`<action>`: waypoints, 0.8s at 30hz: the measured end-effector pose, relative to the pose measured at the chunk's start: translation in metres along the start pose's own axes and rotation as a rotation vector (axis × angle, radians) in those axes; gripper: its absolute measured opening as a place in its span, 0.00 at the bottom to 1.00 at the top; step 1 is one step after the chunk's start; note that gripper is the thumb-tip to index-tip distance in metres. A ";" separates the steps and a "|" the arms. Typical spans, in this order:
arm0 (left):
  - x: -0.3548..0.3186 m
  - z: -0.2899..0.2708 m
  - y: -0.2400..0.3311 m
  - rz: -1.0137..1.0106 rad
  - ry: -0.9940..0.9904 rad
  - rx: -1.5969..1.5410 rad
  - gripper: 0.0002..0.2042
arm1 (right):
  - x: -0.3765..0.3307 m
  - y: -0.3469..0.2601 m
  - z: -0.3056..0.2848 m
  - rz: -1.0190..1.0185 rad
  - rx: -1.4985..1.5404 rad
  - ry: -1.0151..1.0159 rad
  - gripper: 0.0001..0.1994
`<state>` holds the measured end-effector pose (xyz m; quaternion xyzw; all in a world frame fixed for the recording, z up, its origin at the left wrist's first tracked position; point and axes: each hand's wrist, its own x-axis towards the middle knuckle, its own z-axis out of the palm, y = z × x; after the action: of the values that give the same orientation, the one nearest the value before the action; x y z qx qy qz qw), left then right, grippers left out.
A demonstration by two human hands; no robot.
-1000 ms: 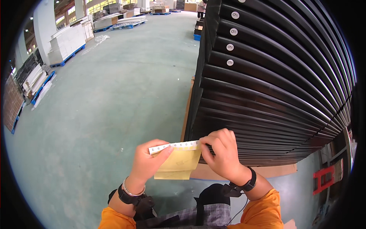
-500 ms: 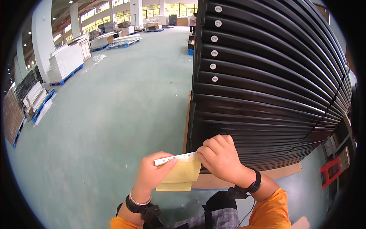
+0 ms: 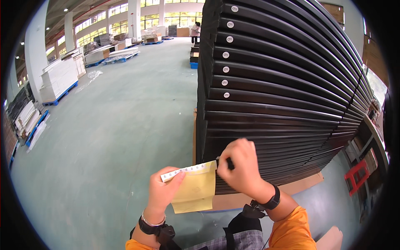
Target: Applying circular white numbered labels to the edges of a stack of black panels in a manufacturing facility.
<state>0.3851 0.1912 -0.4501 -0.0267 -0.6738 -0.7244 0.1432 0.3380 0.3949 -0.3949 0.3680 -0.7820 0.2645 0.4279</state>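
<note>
My left hand grips a sheet of yellow backing paper between thumb and fingers. Along its top edge runs a white strip of small round printed stickers; the strip's right end is bare. My right hand is closed in a pinch just beyond that end, apparently with a small pale sticker at the fingertips, mostly hidden. Behind it stands a tall stack of black panels with rounded edges. Several upper panels each bear a round white sticker near the left corner; the lower ones show none.
Brown cardboard lies under the stack. At right is a red plastic stool by a rack. White panels on blue pallets line the left side of the green floor. A person stands far off, beyond the stack.
My right hand has drawn slightly away from the strip's right end, which now shows bare. The view has shifted, bringing one more stickered panel into sight at the top.
</note>
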 end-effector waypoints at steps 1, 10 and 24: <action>0.002 -0.001 -0.002 0.003 -0.014 -0.005 0.05 | 0.005 0.004 -0.003 0.109 0.070 0.064 0.10; 0.027 -0.023 -0.020 0.043 -0.109 -0.005 0.04 | 0.056 0.008 -0.007 0.452 -0.002 0.290 0.06; 0.063 -0.054 -0.052 0.083 -0.290 -0.099 0.03 | 0.086 -0.011 -0.034 0.789 -0.385 -0.019 0.12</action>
<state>0.3206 0.1297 -0.4913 -0.1658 -0.6493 -0.7386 0.0729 0.3318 0.3827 -0.3026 -0.0432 -0.9017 0.2536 0.3475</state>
